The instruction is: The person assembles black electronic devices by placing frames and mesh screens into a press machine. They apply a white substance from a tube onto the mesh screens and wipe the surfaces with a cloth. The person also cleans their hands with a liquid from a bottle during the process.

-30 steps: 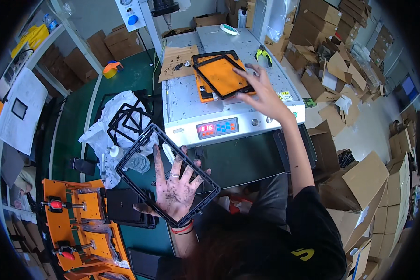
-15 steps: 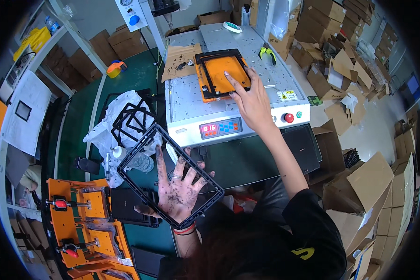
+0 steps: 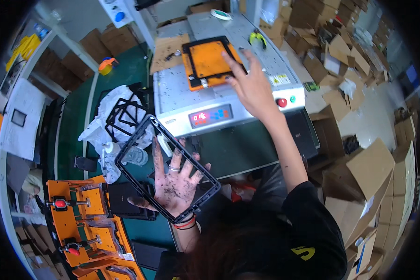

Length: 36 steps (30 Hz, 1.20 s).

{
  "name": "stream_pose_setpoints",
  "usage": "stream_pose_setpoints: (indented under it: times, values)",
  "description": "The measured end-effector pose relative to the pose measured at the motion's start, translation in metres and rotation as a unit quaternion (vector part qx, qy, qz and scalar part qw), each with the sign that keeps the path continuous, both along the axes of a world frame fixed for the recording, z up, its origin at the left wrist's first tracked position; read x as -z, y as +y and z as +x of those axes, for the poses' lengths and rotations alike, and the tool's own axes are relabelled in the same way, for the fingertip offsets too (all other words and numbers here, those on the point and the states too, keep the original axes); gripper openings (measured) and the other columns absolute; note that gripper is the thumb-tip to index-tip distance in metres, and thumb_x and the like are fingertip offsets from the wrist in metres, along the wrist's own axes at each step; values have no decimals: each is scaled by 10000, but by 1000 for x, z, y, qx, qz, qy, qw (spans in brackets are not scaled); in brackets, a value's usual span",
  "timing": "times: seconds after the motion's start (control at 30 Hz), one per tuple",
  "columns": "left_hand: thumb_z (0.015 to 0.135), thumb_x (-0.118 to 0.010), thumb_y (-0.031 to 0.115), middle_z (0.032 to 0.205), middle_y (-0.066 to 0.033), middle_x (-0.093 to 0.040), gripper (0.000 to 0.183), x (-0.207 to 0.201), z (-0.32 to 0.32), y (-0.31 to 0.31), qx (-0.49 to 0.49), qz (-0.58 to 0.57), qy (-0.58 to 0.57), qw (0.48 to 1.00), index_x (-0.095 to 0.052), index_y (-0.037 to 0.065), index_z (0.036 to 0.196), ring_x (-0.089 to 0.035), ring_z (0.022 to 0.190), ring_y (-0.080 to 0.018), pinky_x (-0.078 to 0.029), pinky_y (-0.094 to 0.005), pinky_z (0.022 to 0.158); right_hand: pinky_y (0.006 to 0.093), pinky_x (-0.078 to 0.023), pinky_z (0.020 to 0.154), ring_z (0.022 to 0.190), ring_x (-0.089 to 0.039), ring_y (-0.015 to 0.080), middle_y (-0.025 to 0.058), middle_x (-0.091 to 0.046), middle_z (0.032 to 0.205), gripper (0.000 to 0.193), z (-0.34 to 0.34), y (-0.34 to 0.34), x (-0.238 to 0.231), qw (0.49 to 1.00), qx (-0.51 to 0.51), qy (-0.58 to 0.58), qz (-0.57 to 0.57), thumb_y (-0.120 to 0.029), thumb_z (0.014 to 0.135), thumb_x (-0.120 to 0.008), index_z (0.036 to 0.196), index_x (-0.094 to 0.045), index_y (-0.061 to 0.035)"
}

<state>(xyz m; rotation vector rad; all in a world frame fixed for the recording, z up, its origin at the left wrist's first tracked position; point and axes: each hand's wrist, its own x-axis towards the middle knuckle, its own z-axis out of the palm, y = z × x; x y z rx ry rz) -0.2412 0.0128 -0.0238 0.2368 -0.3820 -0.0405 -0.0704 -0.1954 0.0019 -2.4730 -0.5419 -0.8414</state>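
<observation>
One black frame (image 3: 134,140) before machine (image 3: 172,88), over our left hand (image 3: 174,189), wide fingers behind; second frame (image 3: 205,42) on machine, under our right hand (image 3: 256,91), fingers half-spread, touch unclear.

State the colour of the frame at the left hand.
The rectangular frame is black, clearest in the head view.

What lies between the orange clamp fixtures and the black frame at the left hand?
In the head view, a stack of flat black panels lies between the fixtures and the frame.
</observation>
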Motion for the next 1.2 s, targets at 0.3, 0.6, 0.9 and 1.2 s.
stream_pose_setpoints:
  times: [0.3,0.6,0.9,1.2]
  values:
    - [549,-622,766,1465,-235,-65,1250,1,23,-51,127,-38,-5,991,31,188,1445,-220,1295,-463,-156,-648,1022,380,-406,986,1186,-393,322,208,-230,1273,511,-81,-144,64,960,44,30,276,-149,917,-400,1312,-176,86]
    - [519,-641,754,1448,-285,-55,1258,-12,8,-88,106,36,29,993,8,204,1446,-225,1265,-507,-173,-670,1000,403,-400,1000,1211,-355,354,218,-184,1303,537,-52,-151,90,960,-34,63,272,-177,891,-440,1323,-206,42]
    - [583,-624,719,1460,-253,-78,1197,-4,11,-92,131,67,-32,989,6,182,1448,-274,1252,-476,-195,-641,1010,441,-404,948,1220,-324,407,231,-237,1304,584,-49,-155,75,989,30,52,133,-277,865,-475,1362,-251,-68]
    - [469,-685,736,1448,-286,-44,1289,-2,3,-90,138,15,29,990,-10,238,1447,-217,1269,-508,-170,-676,993,435,-385,958,1176,-385,400,276,-278,1248,795,-73,-154,55,951,25,62,302,-388,826,-601,1343,-186,51]
